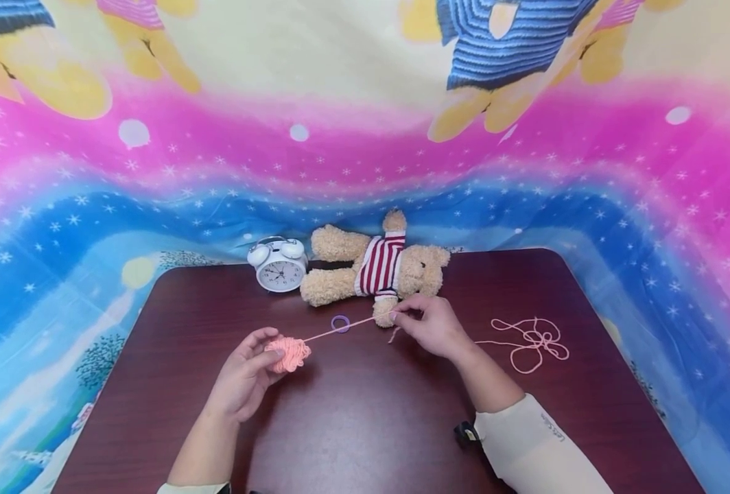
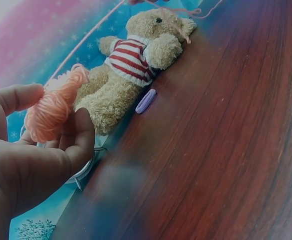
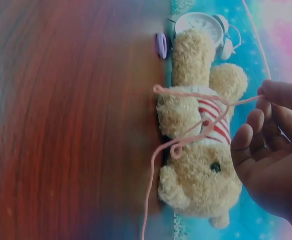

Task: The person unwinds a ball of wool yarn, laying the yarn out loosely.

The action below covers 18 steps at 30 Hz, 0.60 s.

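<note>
A small ball of peach-pink yarn (image 1: 289, 354) is held between the thumb and fingers of my left hand (image 1: 245, 374), above the table. From it a taut strand (image 1: 344, 328) runs up to my right hand (image 1: 433, 328), which pinches it between thumb and forefinger. Past that pinch, the loose yarn (image 3: 191, 95) hangs with small twisted loops in the right wrist view. More of the strand lies as a loose tangle (image 1: 536, 343) on the right of the table. The left wrist view shows the wound ball (image 2: 50, 114) close up, with fingers around it.
A teddy bear (image 1: 380, 266) in a red-and-white striped shirt lies on its side at the table's back edge. Beside its feet stands a white twin-bell alarm clock (image 1: 280, 267). A purple ring-shaped band (image 1: 340, 324) lies in front of the bear on the dark wooden table (image 1: 340, 439).
</note>
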Each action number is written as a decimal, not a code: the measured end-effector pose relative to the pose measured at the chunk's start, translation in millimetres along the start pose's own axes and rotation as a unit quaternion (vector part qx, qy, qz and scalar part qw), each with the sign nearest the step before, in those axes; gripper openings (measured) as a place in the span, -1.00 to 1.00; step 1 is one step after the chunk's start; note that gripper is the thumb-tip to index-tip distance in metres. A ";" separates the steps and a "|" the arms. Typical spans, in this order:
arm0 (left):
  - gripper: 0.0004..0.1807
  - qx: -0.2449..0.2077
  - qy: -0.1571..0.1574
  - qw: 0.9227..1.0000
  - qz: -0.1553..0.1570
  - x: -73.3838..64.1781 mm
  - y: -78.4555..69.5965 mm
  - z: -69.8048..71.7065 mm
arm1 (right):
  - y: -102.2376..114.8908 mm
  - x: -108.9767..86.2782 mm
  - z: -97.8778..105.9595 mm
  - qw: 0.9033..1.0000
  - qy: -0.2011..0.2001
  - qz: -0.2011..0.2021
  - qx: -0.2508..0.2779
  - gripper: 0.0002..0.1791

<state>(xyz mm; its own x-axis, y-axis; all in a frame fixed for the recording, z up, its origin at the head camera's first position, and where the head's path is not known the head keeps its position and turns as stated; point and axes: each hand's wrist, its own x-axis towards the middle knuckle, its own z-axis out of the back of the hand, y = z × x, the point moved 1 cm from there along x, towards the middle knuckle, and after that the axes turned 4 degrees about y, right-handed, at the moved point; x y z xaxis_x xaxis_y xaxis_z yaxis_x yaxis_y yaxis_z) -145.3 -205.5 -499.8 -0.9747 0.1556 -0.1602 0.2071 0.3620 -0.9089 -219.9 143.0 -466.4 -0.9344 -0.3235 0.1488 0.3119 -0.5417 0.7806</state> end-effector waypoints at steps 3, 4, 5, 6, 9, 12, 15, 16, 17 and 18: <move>-0.67 -0.001 0.001 1.000 -0.002 0.4 -0.9 2.2 | -3.8 -1.3 6.9 1.000 -0.004 -0.007 0.001 -0.93; -0.68 -0.002 -0.001 1.000 -0.004 0.6 -1.2 2.9 | -5.3 -2.1 9.3 1.000 -0.004 -0.008 0.003 -0.93; -0.68 -0.004 -0.004 1.000 -0.003 1.0 -1.4 4.0 | -6.8 -2.9 11.6 1.000 -0.004 -0.009 0.006 -0.93; -0.69 -0.006 -0.008 1.000 -0.005 1.4 -1.7 5.0 | -8.4 -3.7 14.0 1.000 -0.004 -0.010 0.006 -0.94; -0.70 -0.011 -0.018 1.000 -0.005 1.6 -2.8 8.0 | -14.0 -6.4 21.1 1.000 -0.009 -0.017 0.002 -0.96; -0.70 -0.012 -0.023 1.000 -0.008 0.8 -4.4 11.2 | -19.6 -8.9 27.9 1.000 -0.016 -0.021 -0.005 -0.97; -0.71 -0.016 -0.022 1.000 -0.010 -0.7 -6.1 14.6 | -25.1 -10.9 34.2 0.999 -0.025 -0.023 -0.016 -0.95; -0.71 -0.018 -0.022 1.000 -0.011 -1.3 -6.5 15.8 | -27.0 -11.7 36.3 0.999 -0.028 -0.022 -0.023 -0.94; -0.71 -0.019 -0.022 1.000 -0.011 -2.0 -7.0 16.9 | -28.6 -12.5 38.5 0.999 -0.032 -0.023 -0.030 -0.93; -0.72 -0.021 -0.022 0.999 -0.011 -2.6 -7.3 18.2 | -30.2 -13.5 40.8 0.999 -0.033 -0.024 -0.036 -0.92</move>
<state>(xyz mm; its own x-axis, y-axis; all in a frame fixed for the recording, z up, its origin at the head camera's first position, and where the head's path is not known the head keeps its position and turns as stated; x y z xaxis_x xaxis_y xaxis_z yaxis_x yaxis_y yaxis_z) -145.8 -225.3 -499.7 -0.9818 0.1072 -0.1571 0.1873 0.4027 -0.8960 -223.7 195.3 -467.2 -0.9574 -0.2442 0.1539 0.2750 -0.6100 0.7431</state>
